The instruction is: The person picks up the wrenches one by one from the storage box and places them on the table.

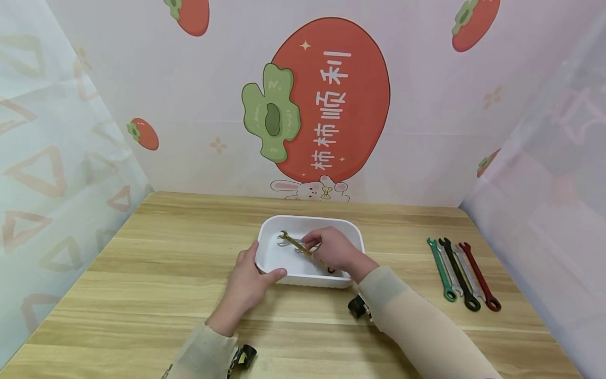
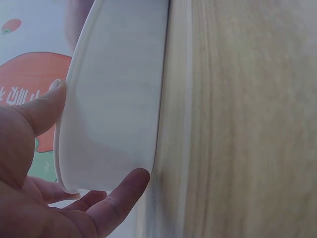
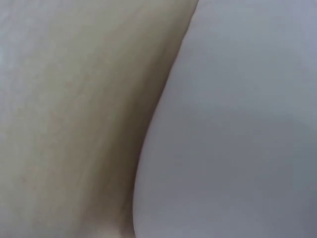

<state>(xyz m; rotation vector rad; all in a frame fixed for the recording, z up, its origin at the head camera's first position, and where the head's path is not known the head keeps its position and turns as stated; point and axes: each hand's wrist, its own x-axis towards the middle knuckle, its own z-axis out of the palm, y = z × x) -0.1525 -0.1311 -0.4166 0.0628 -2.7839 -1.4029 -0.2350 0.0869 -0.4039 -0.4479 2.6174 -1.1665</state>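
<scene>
On the wooden table stands a white plastic bin. At its left end my left hand steadies it, with the thumb along the front rim in the head view. The left wrist view shows the fingers of this hand lying against the bin's wall. My right hand reaches into the bin with bent fingers, among the wrenches. A gold combination wrench lies slantwise, partly covered by this hand. Silver wrenches lie beside it. Whether the fingers pinch a wrench is hidden.
On the table at the right lie a green wrench, a black wrench, a red wrench and silver wrenches, side by side. A printed cloth hangs behind the table. The right wrist view is blurred.
</scene>
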